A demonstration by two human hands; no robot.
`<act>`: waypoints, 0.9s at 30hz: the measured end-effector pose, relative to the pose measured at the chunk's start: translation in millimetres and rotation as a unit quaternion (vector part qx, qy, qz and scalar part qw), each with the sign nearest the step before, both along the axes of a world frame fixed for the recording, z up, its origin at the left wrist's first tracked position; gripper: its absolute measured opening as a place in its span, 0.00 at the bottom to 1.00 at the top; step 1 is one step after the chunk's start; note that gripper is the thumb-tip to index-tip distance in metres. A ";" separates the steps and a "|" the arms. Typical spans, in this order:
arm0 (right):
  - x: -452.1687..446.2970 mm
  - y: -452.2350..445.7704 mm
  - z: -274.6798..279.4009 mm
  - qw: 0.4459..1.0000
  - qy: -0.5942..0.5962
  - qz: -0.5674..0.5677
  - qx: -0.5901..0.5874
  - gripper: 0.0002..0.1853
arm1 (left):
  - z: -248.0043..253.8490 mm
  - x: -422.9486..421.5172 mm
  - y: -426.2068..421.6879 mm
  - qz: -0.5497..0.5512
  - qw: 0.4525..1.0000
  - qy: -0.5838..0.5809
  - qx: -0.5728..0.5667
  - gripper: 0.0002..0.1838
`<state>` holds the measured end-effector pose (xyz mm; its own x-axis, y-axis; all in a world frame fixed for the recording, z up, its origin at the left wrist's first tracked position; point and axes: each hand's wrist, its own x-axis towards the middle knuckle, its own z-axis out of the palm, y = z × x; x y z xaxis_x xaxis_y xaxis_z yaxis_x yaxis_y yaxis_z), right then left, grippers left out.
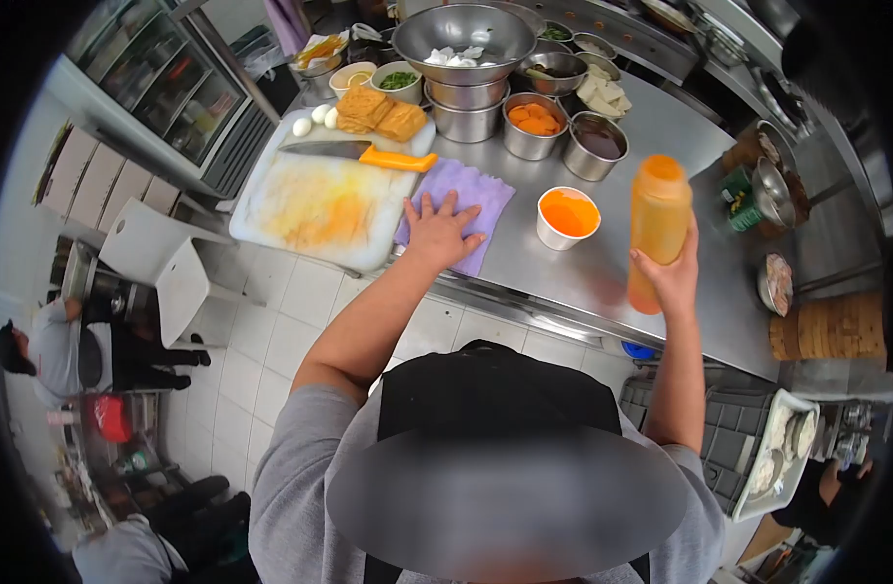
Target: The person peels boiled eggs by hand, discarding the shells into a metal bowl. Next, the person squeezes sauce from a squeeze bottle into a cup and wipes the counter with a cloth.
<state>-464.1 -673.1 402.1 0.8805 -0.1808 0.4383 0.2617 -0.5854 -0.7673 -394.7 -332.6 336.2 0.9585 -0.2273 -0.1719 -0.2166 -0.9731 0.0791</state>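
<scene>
My left hand [444, 232] lies flat with fingers spread on a folded purple cloth [485, 195] on the steel table. My right hand [672, 268] is wrapped round a clear squeeze bottle [657, 209] with an orange top and orange residue inside. Left of the bottle stands a white paper cup [563, 239] holding bright orange liquid. Beside the cloth is a white cutting board [256, 209], stained orange. A knife [398, 159] with a yellow handle rests across it, near fried tofu blocks [378, 112] and peeled eggs [310, 121].
Behind are a large steel bowl [466, 39], a pot of orange slices [534, 119], a pot of dark liquid [596, 146] and a bowl of chopped greens [398, 80]. Bamboo steamers [836, 326] stand at right, a white chair [164, 253] at left. Other people [76, 350] are nearby.
</scene>
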 end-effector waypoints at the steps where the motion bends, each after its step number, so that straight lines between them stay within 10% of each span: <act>1: -2.8 2.4 16.3 1.000 -0.002 -0.008 -0.005 0.50 | -9.7 6.8 3.2 -0.008 1.000 -0.002 -0.005 0.33; 9: -8.8 21.8 75.8 0.860 0.176 -0.040 -0.478 0.50 | -52.6 25.8 14.8 -0.099 0.979 -0.128 -0.124 0.35; 27: 41.6 46.6 101.0 0.594 0.048 0.012 -0.803 0.35 | -27.3 32.5 4.5 -0.068 0.988 -0.036 -0.131 0.36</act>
